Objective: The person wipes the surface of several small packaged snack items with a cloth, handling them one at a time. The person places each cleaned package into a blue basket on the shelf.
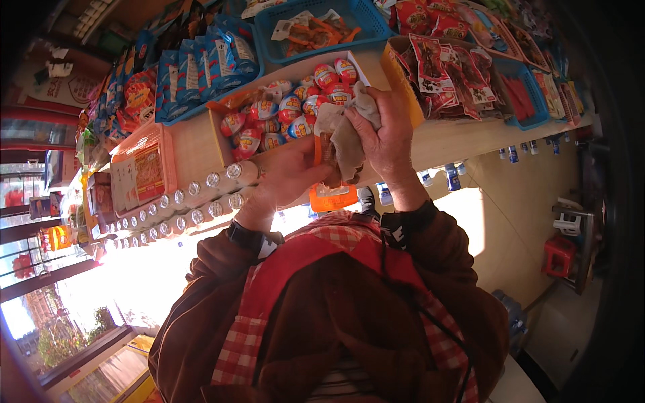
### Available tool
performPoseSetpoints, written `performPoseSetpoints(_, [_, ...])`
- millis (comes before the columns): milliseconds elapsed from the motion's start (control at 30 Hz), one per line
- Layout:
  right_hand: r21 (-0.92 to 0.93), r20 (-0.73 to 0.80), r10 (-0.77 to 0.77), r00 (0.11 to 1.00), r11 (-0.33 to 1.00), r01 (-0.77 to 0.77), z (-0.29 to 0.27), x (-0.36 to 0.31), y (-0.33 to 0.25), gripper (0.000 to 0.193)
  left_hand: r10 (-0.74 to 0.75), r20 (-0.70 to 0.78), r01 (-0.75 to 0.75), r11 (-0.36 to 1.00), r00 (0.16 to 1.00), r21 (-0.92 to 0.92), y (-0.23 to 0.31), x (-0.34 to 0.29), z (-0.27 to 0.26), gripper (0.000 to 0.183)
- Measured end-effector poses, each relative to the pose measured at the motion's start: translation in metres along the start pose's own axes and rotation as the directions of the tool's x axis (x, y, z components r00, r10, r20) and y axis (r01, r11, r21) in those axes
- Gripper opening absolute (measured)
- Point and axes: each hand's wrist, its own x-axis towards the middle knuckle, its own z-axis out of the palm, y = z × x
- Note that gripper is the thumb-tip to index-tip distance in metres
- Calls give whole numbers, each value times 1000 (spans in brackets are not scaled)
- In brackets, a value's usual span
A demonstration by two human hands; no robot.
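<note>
Packet (326, 169): orange-edged, brownish inside; held up btwn both hands over near edge of counter (195, 144), partly hidden by cloth.
Cloth (348, 138): grey, crumpled, up against packet.
L hand (292, 176): fingers part-curled, has hold of packet at its L side.
R hand (390, 131): thumb & fingers closed on cloth; can't tell if any finger touches packet itself.
Orange piece (334, 199): just below packet; can't tell if part of it.
Egg box (216, 138): open, just beyond hands, full of red/white/blue wrapped eggs (290, 107).
R of box: yellow carton (401, 87) w/ red pkts (443, 70).
L of box: pink basket (169, 158) w/ flat packs.
Behind box: blue basket (366, 19) w/ orange pkts.
</note>
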Motion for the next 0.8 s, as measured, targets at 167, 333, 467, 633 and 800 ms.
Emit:
performPoseSetpoints(167, [699,349,505,789,421,-578,-14,-8,13,29,119,-311,-202,946,943,-252,3,2,-8,43])
performPoseSetpoints(333, [563,397,263,879,687,-459,19,-33,6,52,-9,-453,-144,942,892,-302,2,8,-8,39])
performPoseSetpoints(467, [400,454,301,839,772,-494,33,-41,-1,64,75,-428,-234,914,901,-331,-8,12,-6,38])
performPoseSetpoints(633, [463,431,247,868,765,-447,28,-33,-4,55,73,-372,-234,882,925,-409,-5,6,-20,40])
performPoseSetpoints(800, [496,416,260,872,739,-457,30,-26,2,44,133,-404,-298,875,905,-381,0,4,-22,40])
